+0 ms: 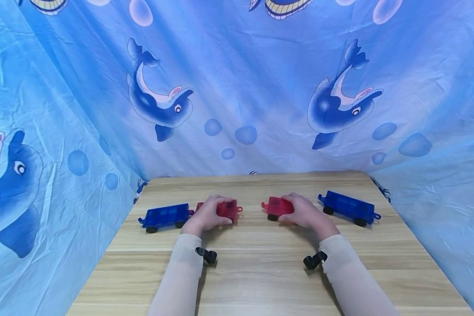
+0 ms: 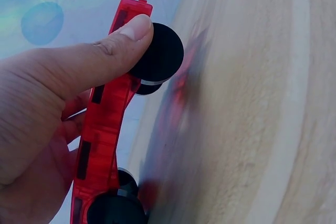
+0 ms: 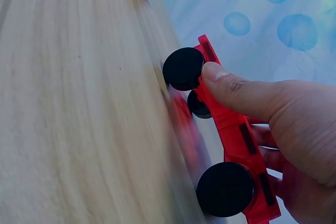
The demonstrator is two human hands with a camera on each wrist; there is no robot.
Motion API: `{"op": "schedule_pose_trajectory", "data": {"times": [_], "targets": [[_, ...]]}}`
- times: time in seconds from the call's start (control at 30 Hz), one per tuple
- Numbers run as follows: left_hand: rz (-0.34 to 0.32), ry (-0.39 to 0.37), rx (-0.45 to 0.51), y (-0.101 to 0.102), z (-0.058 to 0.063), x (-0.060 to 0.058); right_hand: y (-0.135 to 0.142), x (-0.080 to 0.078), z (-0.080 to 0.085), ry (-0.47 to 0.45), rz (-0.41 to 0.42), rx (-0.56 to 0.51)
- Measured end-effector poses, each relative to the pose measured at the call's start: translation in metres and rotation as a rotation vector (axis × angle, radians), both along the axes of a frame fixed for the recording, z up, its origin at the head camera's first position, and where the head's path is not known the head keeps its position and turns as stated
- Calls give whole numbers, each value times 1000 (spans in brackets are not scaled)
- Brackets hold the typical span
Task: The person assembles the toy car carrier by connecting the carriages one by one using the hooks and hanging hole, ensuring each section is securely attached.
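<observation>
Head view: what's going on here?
A person's left hand grips the left red wagon, their right hand the right red wagon, facing ends apart. On the table, the left blue wagon sits by the left red wagon; whether they're hooked is unclear. The right blue wagon stands right of the right hand.

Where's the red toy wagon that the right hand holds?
In the head view, that wagon is just right of centre, between the other red wagon and the rightmost blue wagon.

head view looks forward and down; tilted wrist views, close in, share one red car (image 2: pixel 107 121), top-center in the right's.
</observation>
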State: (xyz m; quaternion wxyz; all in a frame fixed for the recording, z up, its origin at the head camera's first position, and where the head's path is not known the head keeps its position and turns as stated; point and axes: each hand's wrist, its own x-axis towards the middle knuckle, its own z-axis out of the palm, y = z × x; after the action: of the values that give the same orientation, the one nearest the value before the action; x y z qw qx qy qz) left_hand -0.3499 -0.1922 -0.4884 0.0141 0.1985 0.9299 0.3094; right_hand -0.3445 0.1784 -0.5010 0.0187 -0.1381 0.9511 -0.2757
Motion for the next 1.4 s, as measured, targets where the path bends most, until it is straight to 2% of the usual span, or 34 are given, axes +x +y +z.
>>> {"op": "schedule_pose_trajectory", "data": {"times": [0.33, 1.1, 1.4], "targets": [[28, -6, 6, 0, -1, 2, -11, 2, 0, 23, 32, 11], [23, 3, 20, -1, -2, 1, -38, 5, -4, 75, 65, 6], [40, -9, 17, -1, -2, 0, -47, 5, -1, 98, 91, 12]]}}
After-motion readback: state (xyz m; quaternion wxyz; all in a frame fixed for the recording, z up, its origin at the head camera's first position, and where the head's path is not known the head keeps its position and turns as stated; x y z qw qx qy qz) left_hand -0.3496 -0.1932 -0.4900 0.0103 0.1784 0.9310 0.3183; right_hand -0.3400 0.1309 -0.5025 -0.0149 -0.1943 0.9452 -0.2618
